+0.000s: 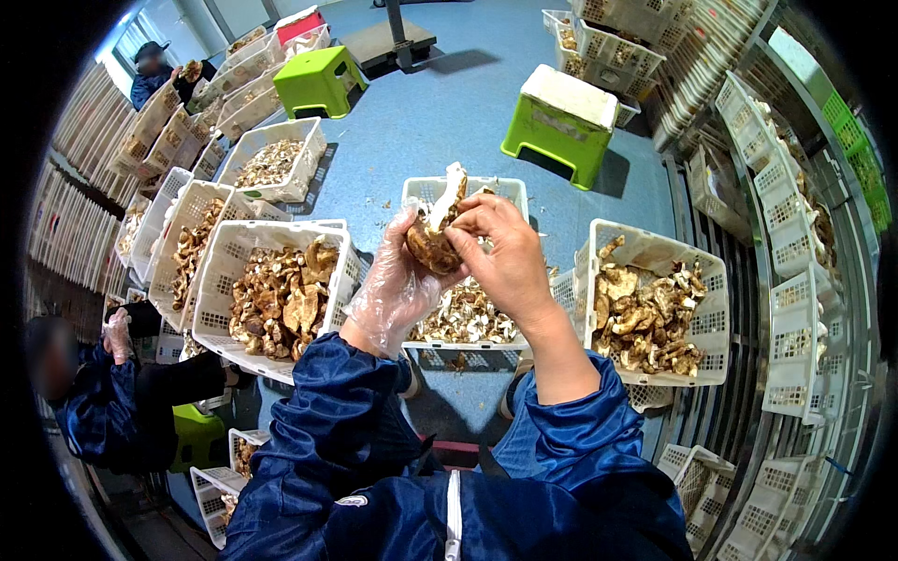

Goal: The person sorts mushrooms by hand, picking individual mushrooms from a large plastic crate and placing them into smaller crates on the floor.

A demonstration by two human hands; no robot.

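Note:
A large brown-capped mushroom (433, 247) is held above the white plastic crate (466, 345) in front of me. Its pale, partly bare white stem (449, 198) points up and away. My left hand (393, 291), in a clear plastic glove, cups the cap from the left and below. The bare fingers of my right hand (501, 249) pinch the mushroom near the base of the stem. Whether a small tool is hidden in those fingers cannot be seen. Whitish mushroom trimmings (470, 312) lie in the crate beneath both hands.
Crates of brown mushrooms stand close by on the left (277, 301) and right (649, 315). Green stools (319, 83) (561, 126) and a platform scale (382, 45) are farther off. Two people (105, 407) (158, 73) sit at left. Crate-lined metal racks (793, 245) run along the right.

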